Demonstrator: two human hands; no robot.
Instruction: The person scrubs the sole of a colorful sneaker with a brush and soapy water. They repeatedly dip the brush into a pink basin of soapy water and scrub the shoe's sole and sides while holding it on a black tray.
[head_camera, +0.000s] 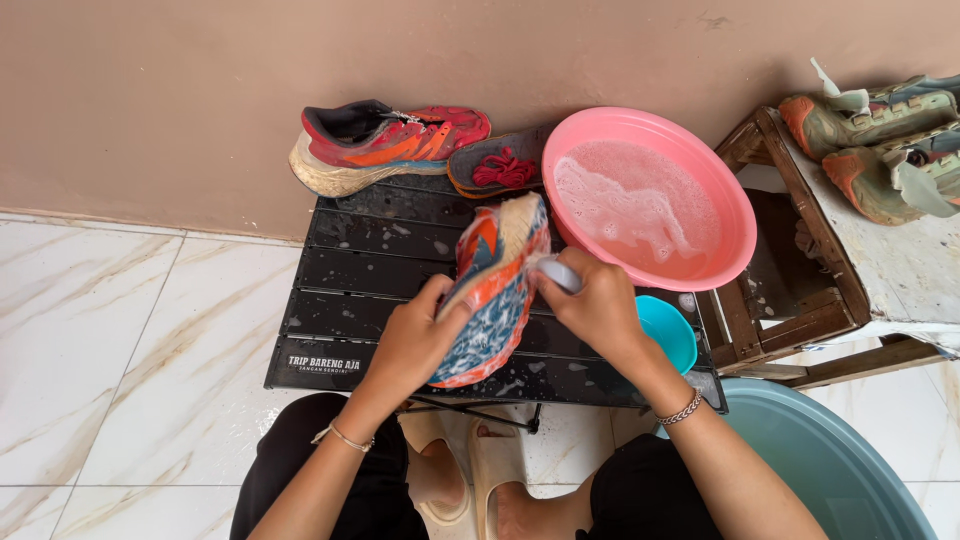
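Left hand (415, 335) was closed around the lower side of a red-and-orange running shoe (490, 290), which was tipped sole-up over the black slatted folding table (340, 290), its toe toward the pink basin (650, 195). Right hand (600, 305) was wrapped shut on a small pale brush (558, 272), pressed to the edge of the sole; bristles were hidden, so contact could not be confirmed. The basin held sudsy water and sat on the table's far right corner, just beside the shoe's toe. The slats were wet. The matching shoe (385, 145) stood at the back, against the wall, with a dark insole (500, 165) carrying red laces (503, 170) beside it. A small teal cup (668, 330) sat partly behind the right wrist, and a large grey-blue tub (830, 460) lay below. Risks, as judged: soapy fingers could let the shoe slide out of the one-handed hold; a hard brush stroke toward the basin could knock its rim and slop water; the right forearm could tip the cup off the table edge.
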